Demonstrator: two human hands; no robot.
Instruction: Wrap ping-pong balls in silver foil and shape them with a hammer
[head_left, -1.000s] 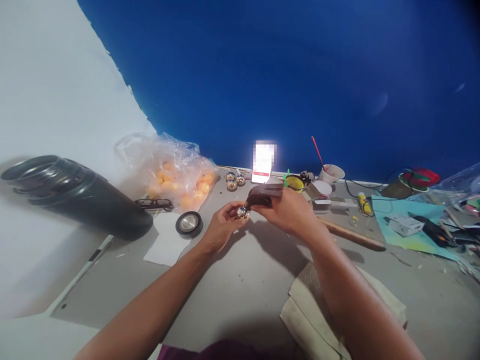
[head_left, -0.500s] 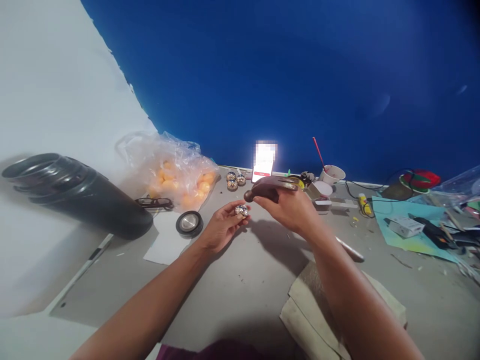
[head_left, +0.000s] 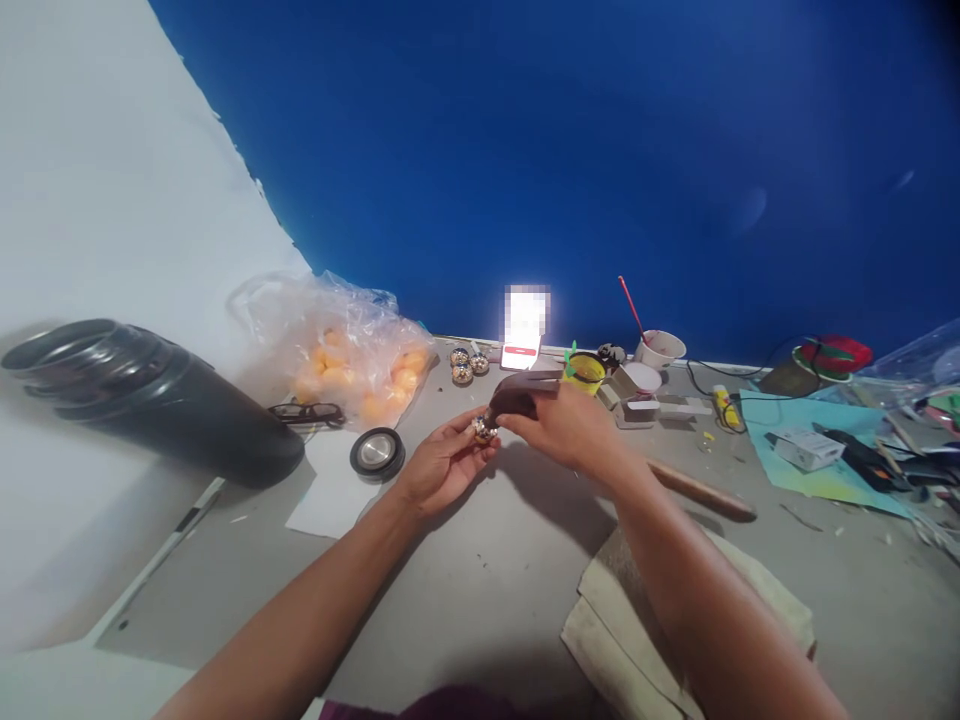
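Between the fingers of my left hand (head_left: 442,462) is a small shiny silver ball (head_left: 484,430), held just above the grey table. My right hand (head_left: 559,425) grips a dark hammer (head_left: 517,395) close to its head, and the hammer's face touches or nearly touches the top of the ball. The wooden handle (head_left: 705,492) sticks out to the right beyond my right forearm. Several similar shiny balls (head_left: 462,370) rest on the table behind my left hand. The exact contact between hammer and ball is too small to make out.
Left: a dark bottle (head_left: 180,400), a round lid (head_left: 377,454) on white paper (head_left: 322,500), glasses (head_left: 307,412), a plastic bag of orange balls (head_left: 337,350). Back: a lit phone (head_left: 521,330), a yellow tub (head_left: 583,372), a white cup (head_left: 660,348). Right: a folded cloth (head_left: 600,620), a blue-green sheet (head_left: 765,430).
The hammer's head has come down and left onto or close to the ball. Its handle now shows further out to the right. My left hand has barely moved.
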